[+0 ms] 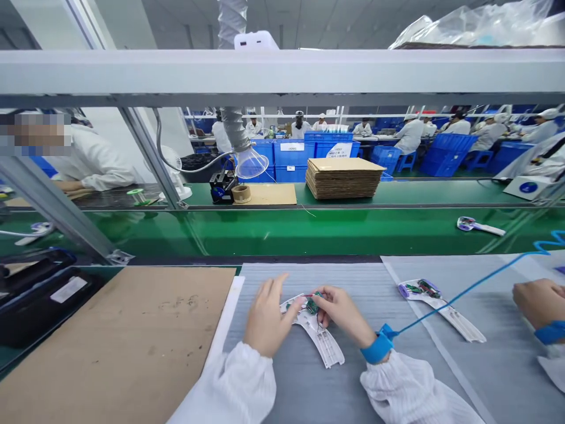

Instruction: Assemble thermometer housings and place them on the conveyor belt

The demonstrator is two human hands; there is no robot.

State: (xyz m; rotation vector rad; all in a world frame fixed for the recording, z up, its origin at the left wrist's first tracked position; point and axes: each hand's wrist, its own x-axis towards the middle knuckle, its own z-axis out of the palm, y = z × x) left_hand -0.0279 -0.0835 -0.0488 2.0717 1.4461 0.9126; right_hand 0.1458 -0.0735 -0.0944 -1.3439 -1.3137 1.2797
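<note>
Plainly, the biggest thing there is the grey mat [362,391], with a cardboard sheet [132,330] off its left side. The left hand [267,318] hovers loosely open, thumb reaching toward the work; whether it presses, I can't tell. The right hand [339,306] has its fingertips pinched. Below them a curved white plastic shell [324,344] lies toward the mat's left edge. The blue wrist cord [463,288] crosses a second shell [461,321]; a swinging arm might snag it. Smaller, the pinched green circuit board [312,306] could, if tugged, strain its thin red wire [309,295].
</note>
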